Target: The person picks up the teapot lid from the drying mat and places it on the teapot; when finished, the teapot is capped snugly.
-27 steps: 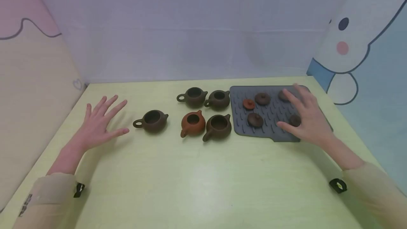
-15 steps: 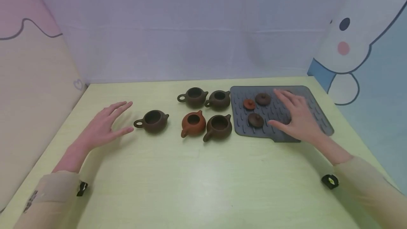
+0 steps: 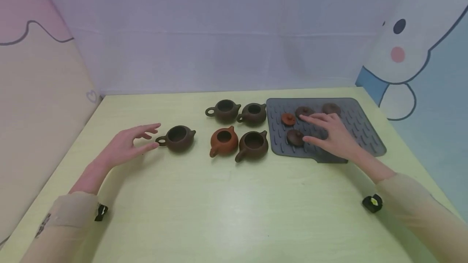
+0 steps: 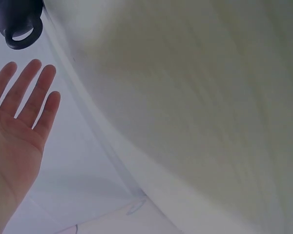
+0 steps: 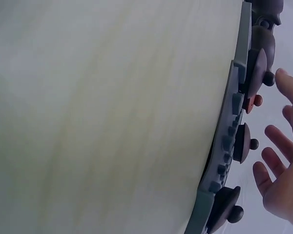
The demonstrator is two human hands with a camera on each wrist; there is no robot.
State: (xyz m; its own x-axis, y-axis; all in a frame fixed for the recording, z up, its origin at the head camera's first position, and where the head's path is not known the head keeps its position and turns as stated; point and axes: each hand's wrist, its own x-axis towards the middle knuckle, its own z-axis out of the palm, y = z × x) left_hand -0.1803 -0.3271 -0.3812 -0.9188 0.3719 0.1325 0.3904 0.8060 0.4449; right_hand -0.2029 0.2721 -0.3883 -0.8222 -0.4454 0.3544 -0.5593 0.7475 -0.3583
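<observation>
My left hand (image 3: 126,145) hovers at the left, its fingers loosely extended by the handle of a dark brown teapot (image 3: 178,138) without a lid; in the left wrist view it holds nothing. Over the grey mat (image 3: 365,141), my right hand (image 3: 334,137) has thumb and fingers apart. Its thumb is close to a dark teapot lid (image 3: 294,138), and its index finger is near another dark lid (image 3: 304,112). A small red lid (image 3: 288,119) lies between them. The right wrist view shows a gap between this hand (image 5: 285,170) and the lid knobs.
A red teapot (image 3: 224,141) and a dark teapot (image 3: 253,145) stand left of the mat, with two dark teapots (image 3: 225,111) behind. Another dark lid (image 3: 331,109) lies at the mat's back; a further lid (image 5: 225,209) shows in the right wrist view. A cloth backdrop (image 3: 234,52) rises behind the table.
My right hand has moved left over the mat and lower, towards the front dark lid. My left hand has moved right towards the teapot handle, its fingers less spread.
</observation>
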